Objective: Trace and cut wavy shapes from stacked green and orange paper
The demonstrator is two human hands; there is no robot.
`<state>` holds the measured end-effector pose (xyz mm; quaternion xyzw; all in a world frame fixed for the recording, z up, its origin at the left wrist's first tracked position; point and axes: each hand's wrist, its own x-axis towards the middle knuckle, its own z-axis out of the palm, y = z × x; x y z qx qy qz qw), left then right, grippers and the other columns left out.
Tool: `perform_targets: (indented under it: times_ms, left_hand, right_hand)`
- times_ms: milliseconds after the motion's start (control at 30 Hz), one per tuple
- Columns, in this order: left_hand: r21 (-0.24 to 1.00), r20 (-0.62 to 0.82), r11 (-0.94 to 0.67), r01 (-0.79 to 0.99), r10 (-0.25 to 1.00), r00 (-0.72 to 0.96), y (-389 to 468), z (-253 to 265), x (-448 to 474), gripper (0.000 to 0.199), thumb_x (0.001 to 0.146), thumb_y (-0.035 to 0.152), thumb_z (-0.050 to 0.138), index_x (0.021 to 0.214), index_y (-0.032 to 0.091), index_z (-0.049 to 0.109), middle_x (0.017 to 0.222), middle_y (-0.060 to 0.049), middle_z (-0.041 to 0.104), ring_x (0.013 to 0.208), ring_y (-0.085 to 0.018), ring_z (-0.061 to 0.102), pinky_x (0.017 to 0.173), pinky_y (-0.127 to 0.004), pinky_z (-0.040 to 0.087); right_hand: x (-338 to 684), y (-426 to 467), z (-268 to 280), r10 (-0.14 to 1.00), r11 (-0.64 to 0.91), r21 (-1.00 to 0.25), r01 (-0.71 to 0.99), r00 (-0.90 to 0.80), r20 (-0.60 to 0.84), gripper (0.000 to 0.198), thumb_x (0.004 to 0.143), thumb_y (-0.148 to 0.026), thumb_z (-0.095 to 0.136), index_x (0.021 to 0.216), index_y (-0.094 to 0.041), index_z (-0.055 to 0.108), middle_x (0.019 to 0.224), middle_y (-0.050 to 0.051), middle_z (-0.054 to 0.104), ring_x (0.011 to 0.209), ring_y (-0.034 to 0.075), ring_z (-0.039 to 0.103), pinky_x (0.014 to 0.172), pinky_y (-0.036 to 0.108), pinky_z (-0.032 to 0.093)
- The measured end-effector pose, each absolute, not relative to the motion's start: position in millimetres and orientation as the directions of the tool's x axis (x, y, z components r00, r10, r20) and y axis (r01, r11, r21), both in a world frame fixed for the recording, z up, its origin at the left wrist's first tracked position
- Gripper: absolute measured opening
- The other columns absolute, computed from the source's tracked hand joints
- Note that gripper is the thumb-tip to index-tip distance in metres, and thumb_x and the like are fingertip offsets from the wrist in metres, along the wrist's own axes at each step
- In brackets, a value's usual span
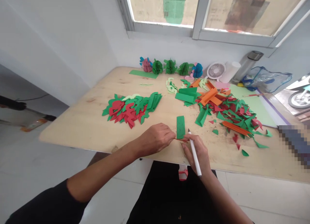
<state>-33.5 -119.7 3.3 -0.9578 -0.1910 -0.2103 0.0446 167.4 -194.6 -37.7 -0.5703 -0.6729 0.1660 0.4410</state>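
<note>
My left hand is closed, its fingertips pinching one end of a thin red paper edge near the table's front edge. At the other end, my right hand touches the red paper with its fingertips and also holds a white pen, its dark tip pointing up and away. How far the red paper reaches under my fingers is hidden. Just beyond it lies a green paper rectangle. To the left is a heap of red and green paper cutouts.
Red and green scraps with folded orange paper lie on the right. Honeycomb paper figures line the wall, beside a small white fan, a bottle and a clear pouch. The table ends close to my body.
</note>
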Motion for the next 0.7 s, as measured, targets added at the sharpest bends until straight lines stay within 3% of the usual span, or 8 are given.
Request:
perform_targets:
  times_ms: [133,267,333,433,500,600,700]
  left_hand:
    - [0.158,0.410,-0.904,0.398,0.426,0.806,-117,1,-36,0.024,0.099,0.020,0.040,0.091,0.018,0.062,0.080,-0.005,0.068,0.079,-0.017,0.063,0.076,-0.030,0.049]
    - [0.383,0.464,-0.756,0.531,0.655,0.597,-105,-10,-36,0.022,0.099,0.026,0.042,0.106,0.017,0.061,0.098,-0.007,0.071,0.094,-0.018,0.066,0.084,-0.030,0.051]
    - [0.420,0.437,-0.701,0.576,0.712,0.549,-101,-17,-29,0.023,0.098,0.027,0.045,0.110,0.017,0.061,0.106,-0.008,0.069,0.102,-0.019,0.064,0.090,-0.031,0.051]
    - [0.285,0.282,-0.799,0.530,0.598,0.750,-100,-26,-12,0.037,0.089,0.034,0.060,0.123,0.020,0.059,0.131,-0.012,0.060,0.125,-0.028,0.052,0.106,-0.044,0.042]
    - [0.188,0.209,-0.858,0.479,0.511,0.834,-99,-31,1,0.042,0.087,0.035,0.062,0.128,0.025,0.057,0.139,-0.010,0.055,0.131,-0.033,0.046,0.106,-0.049,0.039]
    - [0.079,0.194,-0.888,0.454,0.460,0.866,-93,-36,11,0.030,0.092,0.026,0.053,0.121,0.026,0.061,0.135,-0.008,0.058,0.130,-0.032,0.046,0.105,-0.051,0.037]
    - [-0.044,0.207,-0.886,0.461,0.444,0.872,-80,-36,6,0.024,0.091,0.019,0.050,0.111,0.021,0.064,0.123,-0.009,0.063,0.125,-0.030,0.049,0.107,-0.052,0.035]
  right_hand:
    - [168,-193,-42,0.918,0.242,-0.729,0.640,0.092,0.385,0.011,0.088,-0.030,0.056,0.095,-0.026,0.064,0.083,0.004,0.071,0.079,0.021,0.069,0.072,0.034,0.056]
    - [169,-195,-42,0.907,0.205,-0.760,0.617,0.171,0.384,0.010,0.087,-0.032,0.058,0.091,-0.026,0.065,0.081,0.003,0.071,0.075,0.020,0.068,0.069,0.032,0.055]
    - [173,-199,-40,0.882,0.171,-0.787,0.593,0.264,0.391,0.011,0.086,-0.032,0.059,0.091,-0.025,0.065,0.082,0.002,0.071,0.072,0.019,0.068,0.067,0.031,0.054]
    - [181,-205,-38,0.829,0.123,-0.818,0.562,0.395,0.396,0.014,0.084,-0.036,0.061,0.090,-0.024,0.065,0.084,0.003,0.071,0.073,0.019,0.068,0.067,0.030,0.054]
    - [187,-209,-35,0.789,0.102,-0.831,0.548,0.464,0.403,0.017,0.082,-0.039,0.064,0.089,-0.024,0.066,0.082,0.002,0.071,0.073,0.020,0.068,0.064,0.029,0.054]
    - [195,-213,-32,0.765,0.064,-0.844,0.533,0.517,0.385,0.022,0.081,-0.042,0.065,0.092,-0.023,0.067,0.085,0.004,0.071,0.076,0.021,0.068,0.060,0.027,0.052]
    - [199,-214,-31,0.754,0.078,-0.835,0.545,0.516,0.407,0.023,0.080,-0.043,0.066,0.091,-0.022,0.067,0.087,0.004,0.070,0.080,0.021,0.067,0.065,0.028,0.052]
